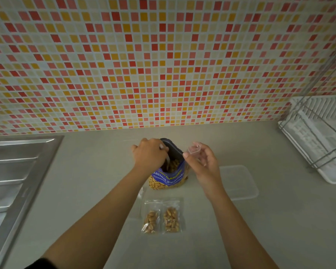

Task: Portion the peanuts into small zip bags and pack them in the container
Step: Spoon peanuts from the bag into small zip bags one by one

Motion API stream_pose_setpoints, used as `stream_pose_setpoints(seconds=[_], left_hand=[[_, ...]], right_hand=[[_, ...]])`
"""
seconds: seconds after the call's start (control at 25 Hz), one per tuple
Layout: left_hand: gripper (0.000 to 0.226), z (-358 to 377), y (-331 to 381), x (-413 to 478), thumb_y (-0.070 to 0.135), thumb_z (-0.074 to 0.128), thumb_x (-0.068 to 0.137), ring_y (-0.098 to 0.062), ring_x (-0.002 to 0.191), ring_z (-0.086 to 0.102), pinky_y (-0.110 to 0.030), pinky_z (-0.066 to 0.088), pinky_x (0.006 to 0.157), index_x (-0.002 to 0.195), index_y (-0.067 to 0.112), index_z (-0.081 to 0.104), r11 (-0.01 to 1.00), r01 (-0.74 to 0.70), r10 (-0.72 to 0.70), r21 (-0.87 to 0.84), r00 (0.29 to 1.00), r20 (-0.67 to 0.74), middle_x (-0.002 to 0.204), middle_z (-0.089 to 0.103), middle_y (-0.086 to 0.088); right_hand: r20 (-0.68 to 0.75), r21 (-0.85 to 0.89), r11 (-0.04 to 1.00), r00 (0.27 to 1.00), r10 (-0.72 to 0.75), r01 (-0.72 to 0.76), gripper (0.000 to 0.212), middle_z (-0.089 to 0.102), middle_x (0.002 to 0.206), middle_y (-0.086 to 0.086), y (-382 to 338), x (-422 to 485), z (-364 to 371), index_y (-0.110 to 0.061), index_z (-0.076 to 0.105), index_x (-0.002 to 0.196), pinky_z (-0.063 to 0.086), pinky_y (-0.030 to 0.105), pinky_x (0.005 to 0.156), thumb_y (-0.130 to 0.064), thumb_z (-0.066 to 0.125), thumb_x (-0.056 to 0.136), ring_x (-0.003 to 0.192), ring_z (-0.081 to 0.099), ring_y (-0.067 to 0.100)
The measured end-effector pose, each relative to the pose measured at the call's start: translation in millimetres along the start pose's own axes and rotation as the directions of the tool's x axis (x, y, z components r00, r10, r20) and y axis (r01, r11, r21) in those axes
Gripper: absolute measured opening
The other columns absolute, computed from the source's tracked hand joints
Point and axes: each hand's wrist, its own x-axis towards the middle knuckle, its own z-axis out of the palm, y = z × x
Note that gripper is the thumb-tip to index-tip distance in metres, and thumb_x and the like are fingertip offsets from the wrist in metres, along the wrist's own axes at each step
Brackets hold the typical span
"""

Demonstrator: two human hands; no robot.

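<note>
A blue salted-peanut bag (168,176) stands open on the counter, peanuts showing inside its mouth. My left hand (149,154) grips a spoon (167,161) whose handle dips into the bag. Just right of the bag's mouth, my right hand (203,162) pinches a small empty clear zip bag (194,149). Two small zip bags with peanuts (151,218) (171,219) lie side by side in front of the big bag. A clear plastic container (241,183) rests on the counter to the right.
A steel sink drainboard (14,171) fills the left side. A white dish rack with wire frame (318,140) stands at the far right. A mosaic tiled wall (163,65) rises behind the beige counter (202,239).
</note>
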Motion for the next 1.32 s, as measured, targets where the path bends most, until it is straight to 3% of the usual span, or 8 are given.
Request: stream_pose_setpoints(seconds=[0.16,0.28,0.4,0.56,0.92,1.12,1.24,1.32], left_hand=[[0.025,-10.3,-12.5,7.8,0.039,0.051,0.09,-0.022,0.092,0.055,-0.038,0.034,0.09,0.082,0.022,0.067,0.966,0.152,-0.129,-0.208,0.984,0.119,0.089,0.064,0.0],[0.028,-9.1,-17.1,10.6,0.037,0.058,0.084,-0.024,0.09,0.058,-0.048,0.043,0.094,0.061,0.023,0.065,0.873,0.222,-0.158,-0.433,0.971,0.18,0.077,0.067,0.002],[0.023,-12.4,-20.6,8.7,0.034,0.06,0.084,-0.022,0.09,0.06,-0.048,0.047,0.093,0.066,0.022,0.068,0.801,0.266,-0.181,-0.536,0.962,0.206,0.074,0.069,0.003],[0.015,-24.3,-25.4,4.6,0.013,0.058,0.087,-0.013,0.084,0.056,-0.029,0.043,0.077,0.076,0.013,0.069,0.645,0.293,-0.187,-0.706,0.956,0.226,0.076,0.066,0.003],[0.018,-36.5,-39.1,-3.6,0.018,0.051,0.094,-0.011,0.086,0.047,-0.031,0.029,0.088,0.091,0.006,0.064,0.527,0.337,-0.228,-0.78,0.94,0.253,0.077,0.059,0.003],[0.025,-33.2,-52.6,-1.3,0.024,0.05,0.095,-0.016,0.098,0.044,-0.035,0.027,0.096,0.103,0.004,0.063,0.454,0.376,-0.294,-0.808,0.919,0.262,0.076,0.061,0.001],[0.023,-34.4,-60.9,1.6,0.027,0.051,0.094,-0.018,0.102,0.042,-0.041,0.025,0.105,0.1,0.008,0.063,0.428,0.408,-0.335,-0.807,0.9,0.278,0.077,0.062,0.001],[0.019,-37.7,-64.1,3.2,0.027,0.051,0.094,-0.019,0.103,0.042,-0.043,0.023,0.107,0.095,0.011,0.062,0.405,0.418,-0.345,-0.813,0.894,0.288,0.077,0.063,0.0]], right_hand=[[0.016,-0.009,1.0,1.0,0.004,-0.003,0.032,0.066,0.096,-0.008,0.4,-0.8,-1.5,-0.024,0.059,0.098,0.046,0.009,0.072,-0.015,0.075,0.073,0.086,0.063,-0.005],[0.025,-0.021,1.0,1.0,0.01,-0.009,0.033,0.066,0.099,-0.005,0.2,-1.0,-3.1,-0.025,0.059,0.1,0.047,0.01,0.073,-0.018,0.075,0.072,0.089,0.063,-0.003],[0.039,-0.035,0.999,0.999,0.014,-0.013,0.031,0.066,0.1,-0.006,-0.5,-2.0,-5.7,-0.025,0.059,0.101,0.047,0.01,0.073,-0.012,0.074,0.077,0.089,0.063,-0.004],[0.023,-0.038,0.999,0.999,0.023,-0.022,0.034,0.066,0.102,-0.007,-0.3,-3.2,-7.1,-0.026,0.06,0.101,0.047,0.009,0.074,-0.022,0.073,0.07,0.091,0.063,-0.004],[0.0,-0.078,0.996,0.999,0.037,-0.037,0.035,0.065,0.101,-0.007,-9.7,-1.3,-9.1,-0.026,0.059,0.101,0.048,0.011,0.07,-0.017,0.077,0.073,0.089,0.064,-0.002],[-0.039,-0.279,0.96,0.999,-0.008,-0.003,0.041,0.066,0.102,-0.005,-11.3,-3.2,-12.0,-0.036,0.06,0.101,0.054,0.031,0.077,-0.04,0.079,0.065,0.096,0.063,0.013],[0.006,-0.42,0.905,0.997,-0.076,0.072,0.038,0.063,0.097,-0.016,-16.9,-6.7,-6.2,-0.034,0.058,0.1,0.046,0.01,0.074,-0.029,0.08,0.07,0.088,0.057,-0.008],[0.025,-0.494,0.864,0.994,-0.102,0.101,0.041,0.062,0.099,-0.018,-16.6,-6.8,-2.7,-0.029,0.059,0.104,0.045,0.011,0.077,-0.03,0.08,0.069,0.09,0.057,-0.007]])
